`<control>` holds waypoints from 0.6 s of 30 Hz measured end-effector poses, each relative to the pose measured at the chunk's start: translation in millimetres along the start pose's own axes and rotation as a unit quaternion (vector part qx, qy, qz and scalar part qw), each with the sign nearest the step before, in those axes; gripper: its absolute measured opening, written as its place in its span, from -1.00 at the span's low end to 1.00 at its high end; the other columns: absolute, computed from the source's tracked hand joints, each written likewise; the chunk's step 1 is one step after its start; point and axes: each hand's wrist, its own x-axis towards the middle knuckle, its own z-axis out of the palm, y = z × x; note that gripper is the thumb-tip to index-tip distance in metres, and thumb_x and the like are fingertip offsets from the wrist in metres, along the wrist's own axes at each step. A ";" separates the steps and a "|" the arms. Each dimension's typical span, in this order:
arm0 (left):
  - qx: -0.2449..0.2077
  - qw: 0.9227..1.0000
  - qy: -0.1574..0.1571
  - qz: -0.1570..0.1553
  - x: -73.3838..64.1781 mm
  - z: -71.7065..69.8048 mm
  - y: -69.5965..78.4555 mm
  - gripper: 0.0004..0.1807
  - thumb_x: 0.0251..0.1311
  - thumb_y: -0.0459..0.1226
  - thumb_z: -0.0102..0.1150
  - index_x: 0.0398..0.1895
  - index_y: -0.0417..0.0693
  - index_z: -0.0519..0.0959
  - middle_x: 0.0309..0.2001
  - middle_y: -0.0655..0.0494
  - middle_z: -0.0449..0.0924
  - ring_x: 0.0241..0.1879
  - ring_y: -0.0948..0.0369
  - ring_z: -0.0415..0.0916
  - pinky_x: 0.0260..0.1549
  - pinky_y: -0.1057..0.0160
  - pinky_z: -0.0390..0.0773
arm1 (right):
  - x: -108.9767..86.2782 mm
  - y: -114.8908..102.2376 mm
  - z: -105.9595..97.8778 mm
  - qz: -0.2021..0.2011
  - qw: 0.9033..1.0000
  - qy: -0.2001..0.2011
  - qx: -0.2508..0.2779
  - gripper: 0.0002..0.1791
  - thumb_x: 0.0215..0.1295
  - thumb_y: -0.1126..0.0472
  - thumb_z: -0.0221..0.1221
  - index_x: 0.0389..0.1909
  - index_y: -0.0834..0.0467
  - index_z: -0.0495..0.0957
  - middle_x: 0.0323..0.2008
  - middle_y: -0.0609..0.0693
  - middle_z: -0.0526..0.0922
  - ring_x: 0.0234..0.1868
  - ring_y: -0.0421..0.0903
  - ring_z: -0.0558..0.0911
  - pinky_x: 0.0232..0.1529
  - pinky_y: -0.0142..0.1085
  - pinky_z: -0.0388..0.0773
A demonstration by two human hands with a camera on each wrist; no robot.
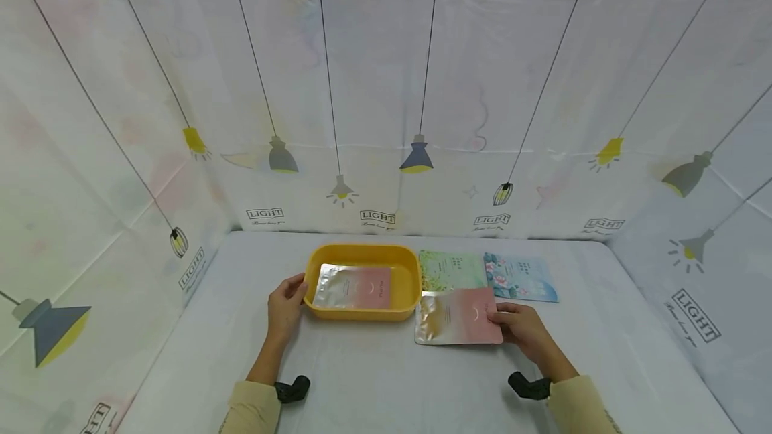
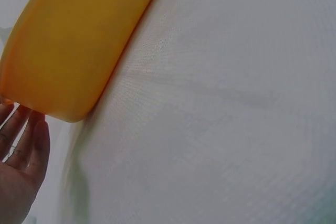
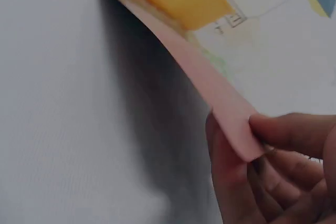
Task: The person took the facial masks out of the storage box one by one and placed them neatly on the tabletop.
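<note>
Right fingers (image 3: 228, 182) pinch 1 pink packet (image 1: 461, 319), while slightly parted left fingers (image 2: 39, 142) touch the yellow tray (image 1: 362, 315).

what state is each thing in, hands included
Yellow tray, upright, one packet inside
Pink packet in the tray, lying printed side up
Held pink packet, pinched at its right end, that end raised
Green packet, lying flat, partly hidden
Blue packet, lying flat
Left-hand fingers, touching the tray's left end
Right-hand fingers, pinching a pink packet
Black wrist devices, both worn
</note>
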 end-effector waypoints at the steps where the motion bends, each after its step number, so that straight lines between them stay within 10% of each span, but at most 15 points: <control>1: 0.000 1.000 -0.001 0.000 -0.1 0.4 -0.2 -0.63 0.39 -0.22 0.08 0.19 -0.16 0.51 0.10 -0.16 0.58 0.01 0.01 0.55 -0.28 0.56 0.56 | 0.0 2.2 1.0 -0.002 0.999 0.016 -0.030 -0.49 0.29 0.17 0.23 0.14 0.43 0.45 -0.37 -0.04 0.71 -0.40 -0.13 0.62 -0.35 -0.30 0.62; 7: -0.002 1.000 -0.004 0.000 0.2 0.5 -1.3 -0.63 0.39 -0.22 0.07 0.19 -0.15 0.50 0.11 -0.15 0.58 0.02 0.00 0.55 -0.28 0.55 0.56 | 0.8 9.4 4.8 -0.020 0.984 0.075 -0.158 -0.64 0.27 0.25 0.20 -0.02 0.41 0.56 -0.41 0.07 0.69 -0.50 -0.12 0.59 -0.46 -0.30 0.58; 18: -0.002 1.000 -0.002 0.004 0.4 0.2 -1.7 -0.63 0.38 -0.22 0.08 0.18 -0.16 0.51 0.08 -0.15 0.59 -0.01 0.02 0.55 -0.29 0.54 0.57 | 0.1 8.2 0.2 -0.009 0.981 0.068 -0.182 -0.66 0.28 0.25 0.18 -0.05 0.43 0.55 -0.45 0.10 0.68 -0.52 -0.12 0.62 -0.45 -0.27 0.64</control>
